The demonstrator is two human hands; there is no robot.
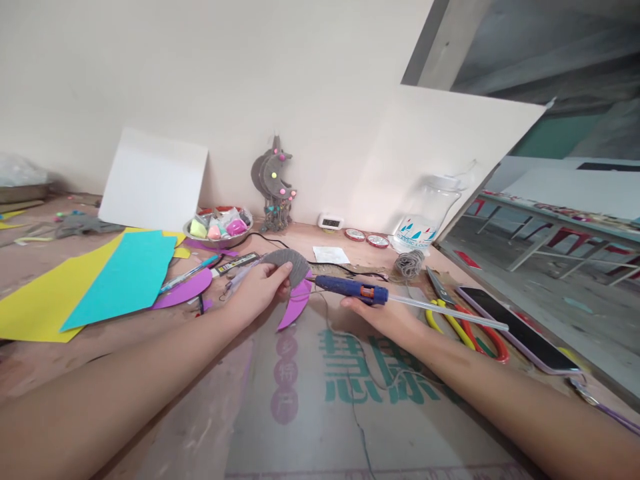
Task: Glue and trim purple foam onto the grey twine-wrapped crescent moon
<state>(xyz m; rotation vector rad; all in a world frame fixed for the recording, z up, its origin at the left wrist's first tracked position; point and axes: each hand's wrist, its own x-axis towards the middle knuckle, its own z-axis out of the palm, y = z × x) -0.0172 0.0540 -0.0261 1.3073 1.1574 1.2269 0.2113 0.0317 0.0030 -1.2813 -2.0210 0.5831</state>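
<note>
My left hand (263, 287) pinches a purple crescent (299, 304) whose upper part is wrapped in grey yarn (287, 262); its lower tip is bare purple. In my right hand (383, 317) is a blue glue gun (350, 288), its nozzle pointing left at the crescent's edge, close to or touching it. A long clear glue stick (450, 312) sticks out of the gun's back. From the crescent a thin grey strand trails down over the printed plastic sheet (300, 433) on the table. A ball of grey yarn (410, 264) lies beyond my right hand.
Scissors (463, 323) and a phone (517, 327) lie at the right, before a clear plastic jar (423, 217). At left are yellow (47, 307) and turquoise sheets (123, 277) and a bowl of coloured clay (220, 225). A grey moon ornament (273, 177) hangs on the wall.
</note>
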